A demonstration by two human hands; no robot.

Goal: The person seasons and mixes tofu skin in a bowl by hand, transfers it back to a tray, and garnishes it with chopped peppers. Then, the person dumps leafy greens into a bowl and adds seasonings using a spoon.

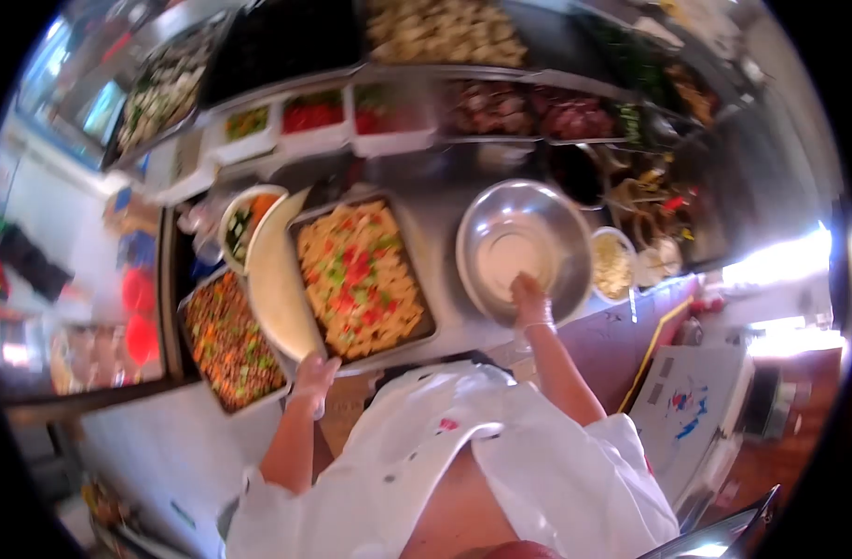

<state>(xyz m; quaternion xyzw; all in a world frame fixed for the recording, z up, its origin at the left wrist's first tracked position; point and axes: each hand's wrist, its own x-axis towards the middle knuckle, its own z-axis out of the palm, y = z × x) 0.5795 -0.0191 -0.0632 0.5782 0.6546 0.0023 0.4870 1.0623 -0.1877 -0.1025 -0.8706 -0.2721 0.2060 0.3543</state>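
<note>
My left hand (316,377), in a clear glove, rests at the counter's front edge. It is by the lower end of a round-edged white board (279,289) and the near corner of a metal tray (429,328) of pasta topped with diced tomato and green pieces. Its fingers look loosely extended, though blurred. A large steel mixing bowl (479,210) stands to the right of the tray, its bottom pale and shiny. My gloved right hand (530,303) reaches over the bowl's near rim, fingers inside and closed at the rim.
Left of the board lies a tray of mixed beans or grains (228,335), with a round container of cut vegetables (249,224) behind. A tub of pale shreds (612,265) stands right of the bowl. Along the back run white bins (395,143) and trays of chopped food (445,33).
</note>
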